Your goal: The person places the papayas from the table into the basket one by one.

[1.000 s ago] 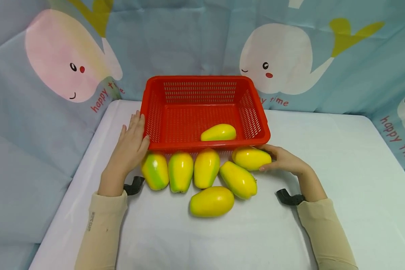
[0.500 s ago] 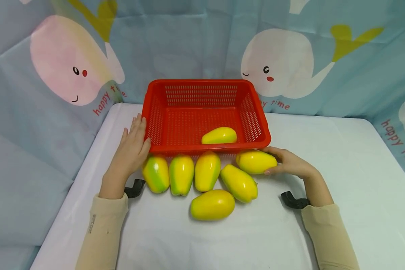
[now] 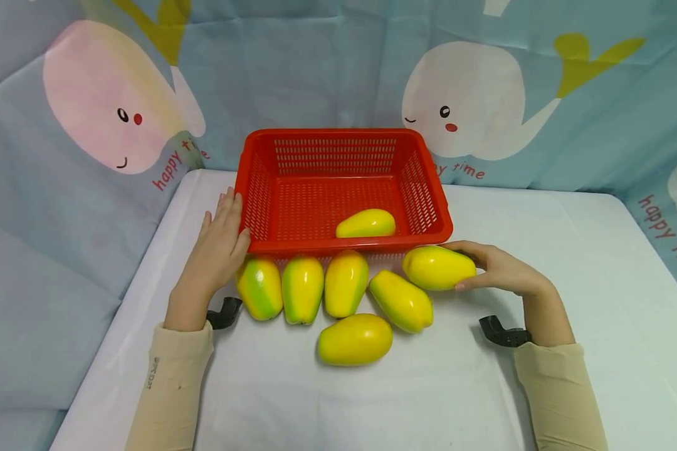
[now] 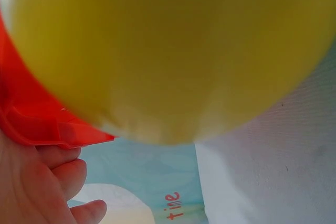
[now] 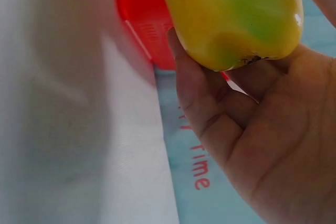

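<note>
In the head view my right hand [image 3: 499, 269] grips a yellow-green papaya [image 3: 439, 268] by its right end, just in front of the basket's right corner. The right wrist view shows fingers curled round the end of that papaya [image 5: 236, 19]. My left hand [image 3: 214, 250] rests with straight fingers against the left side of the red plastic basket [image 3: 344, 244]. One papaya [image 3: 367, 223] lies inside the basket near its front wall. A large papaya [image 4: 168, 56] fills much of the left wrist view, close to the camera, with the left hand [image 4: 42, 182] at lower left touching the red rim.
In front of the basket several papayas lie on the white table [image 3: 429, 401]: three side by side [image 3: 259, 288], one slanted [image 3: 402, 302], and one nearer [image 3: 355, 339]. A patterned blue cloth [image 3: 327, 62] stands behind and to the sides.
The right hand has drawn its papaya to the right, away from the slanted one. The left hand keeps its place against the basket.
</note>
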Demonstrator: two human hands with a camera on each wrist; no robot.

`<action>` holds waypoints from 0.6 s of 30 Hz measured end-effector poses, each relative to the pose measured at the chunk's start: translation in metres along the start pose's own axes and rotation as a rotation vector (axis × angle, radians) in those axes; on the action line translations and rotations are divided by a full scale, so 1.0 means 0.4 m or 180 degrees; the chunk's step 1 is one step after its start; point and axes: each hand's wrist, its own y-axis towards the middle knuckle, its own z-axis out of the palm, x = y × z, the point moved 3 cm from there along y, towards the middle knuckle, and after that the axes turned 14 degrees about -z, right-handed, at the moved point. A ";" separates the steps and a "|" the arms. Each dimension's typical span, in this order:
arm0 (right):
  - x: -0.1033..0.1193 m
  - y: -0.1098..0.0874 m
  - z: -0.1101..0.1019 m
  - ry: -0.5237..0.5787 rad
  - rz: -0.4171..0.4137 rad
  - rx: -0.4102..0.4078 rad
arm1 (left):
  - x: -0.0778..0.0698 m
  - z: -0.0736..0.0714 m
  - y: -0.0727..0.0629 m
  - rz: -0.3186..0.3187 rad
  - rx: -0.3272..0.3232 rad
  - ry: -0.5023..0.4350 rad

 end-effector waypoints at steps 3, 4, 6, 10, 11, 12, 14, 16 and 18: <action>0.006 -0.002 -0.002 0.0005 0.0004 -0.0011 | 0.001 0.000 -0.001 -0.0008 0.0008 0.0007; 0.008 -0.002 -0.002 -0.0001 0.0009 -0.0011 | 0.002 0.000 0.000 -0.0011 0.0009 0.0008; 0.010 -0.002 -0.004 0.0004 0.0025 -0.0008 | 0.003 0.001 0.000 -0.0012 0.0014 0.0007; 0.019 -0.002 -0.007 -0.0060 -0.0006 0.0003 | 0.003 0.000 0.000 0.0011 -0.0003 0.0007; 0.022 -0.002 -0.009 -0.0072 -0.0031 0.0005 | 0.003 0.000 0.000 0.0018 -0.0008 0.0006; 0.025 -0.002 -0.009 -0.0092 -0.0058 0.0008 | 0.003 -0.001 0.000 0.0022 -0.0014 0.0006; 0.031 -0.002 -0.011 -0.0118 -0.0117 0.0014 | 0.002 -0.001 0.001 0.0027 -0.0020 0.0005; 0.036 -0.003 -0.011 -0.0119 -0.0171 0.0012 | 0.001 -0.001 0.001 0.0021 -0.0017 0.0002; 0.039 -0.003 -0.011 -0.0100 -0.0204 0.0013 | -0.001 -0.001 0.002 0.0012 -0.0006 -0.0002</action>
